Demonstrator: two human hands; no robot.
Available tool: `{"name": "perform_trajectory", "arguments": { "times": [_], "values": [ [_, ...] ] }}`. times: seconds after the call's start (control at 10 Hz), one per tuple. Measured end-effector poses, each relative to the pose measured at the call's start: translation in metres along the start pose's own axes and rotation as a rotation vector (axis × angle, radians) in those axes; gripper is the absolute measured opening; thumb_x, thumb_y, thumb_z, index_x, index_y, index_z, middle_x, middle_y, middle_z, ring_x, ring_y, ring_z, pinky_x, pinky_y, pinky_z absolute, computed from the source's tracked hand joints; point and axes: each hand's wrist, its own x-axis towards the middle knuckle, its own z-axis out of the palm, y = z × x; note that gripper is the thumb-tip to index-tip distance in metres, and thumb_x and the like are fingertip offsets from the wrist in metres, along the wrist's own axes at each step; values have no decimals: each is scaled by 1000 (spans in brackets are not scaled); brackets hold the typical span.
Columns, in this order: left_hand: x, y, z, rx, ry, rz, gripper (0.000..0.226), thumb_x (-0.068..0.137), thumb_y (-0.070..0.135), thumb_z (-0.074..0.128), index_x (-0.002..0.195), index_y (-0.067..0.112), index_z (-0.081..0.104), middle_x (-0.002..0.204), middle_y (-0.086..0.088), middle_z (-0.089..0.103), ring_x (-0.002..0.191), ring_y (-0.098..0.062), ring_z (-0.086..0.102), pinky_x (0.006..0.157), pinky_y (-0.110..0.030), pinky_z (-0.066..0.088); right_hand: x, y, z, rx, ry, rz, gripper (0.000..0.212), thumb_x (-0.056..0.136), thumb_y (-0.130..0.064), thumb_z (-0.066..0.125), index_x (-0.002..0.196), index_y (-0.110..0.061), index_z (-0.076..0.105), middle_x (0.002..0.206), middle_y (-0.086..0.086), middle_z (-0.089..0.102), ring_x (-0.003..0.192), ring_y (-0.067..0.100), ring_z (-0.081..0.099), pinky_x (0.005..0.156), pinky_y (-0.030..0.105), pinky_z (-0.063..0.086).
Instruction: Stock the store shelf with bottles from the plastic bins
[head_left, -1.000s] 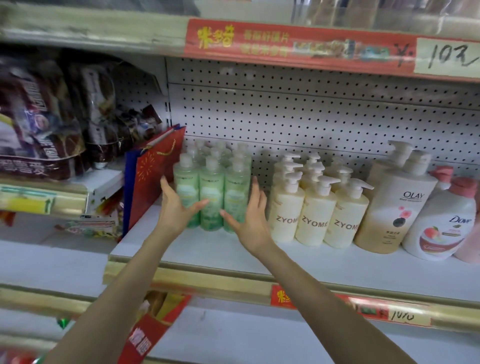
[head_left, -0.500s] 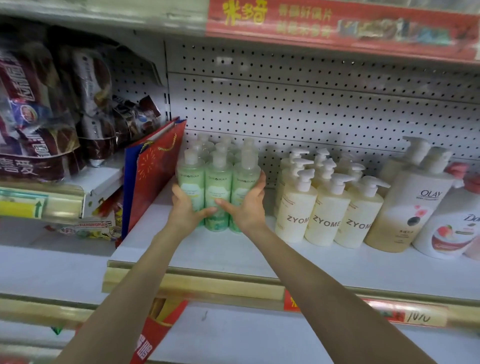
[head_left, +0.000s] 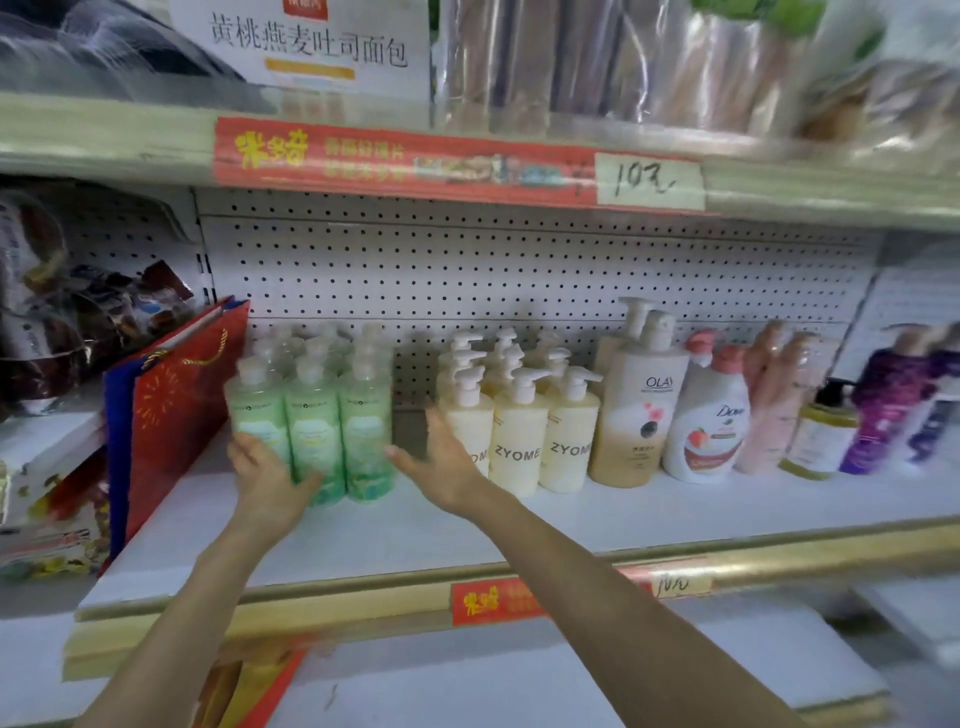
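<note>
Forearms reach in over the shelf (head_left: 389, 530). Left grip (head_left: 270, 480) presses flat-fingered on the front-left of the green bottles (head_left: 314, 426), which stand upright dead ahead of it. Right grip (head_left: 447, 462) is open and empty, just right of them. Half a second ago both clasped the cluster, and now the right's off. Cream ZYOME bottles (head_left: 519, 441) stand behind it.

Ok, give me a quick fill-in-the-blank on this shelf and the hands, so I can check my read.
1. The cream pump bottles are labelled ___.
2. The front row of green bottles has ___ bottles.
3. The left hand touches the green bottles, while the right hand is open and holds ___.
4. The red gift bag stands on the green bottles' ___ side.

Missing words: ZYOME; three; nothing; left.
</note>
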Motion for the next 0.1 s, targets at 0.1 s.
{"name": "perform_trajectory", "arguments": {
  "times": [0.1],
  "values": [
    [-19, 33, -3, 42, -18, 39, 101, 86, 24, 66, 148, 6, -12, 153, -23, -18, 144, -35, -9, 117, -44, 4, -25, 7, -28, -62, -17, 42, 63, 96, -45, 46, 147, -10, 30, 151, 9, 34, 136, 27, 35, 111, 38, 31]
  ]
}}
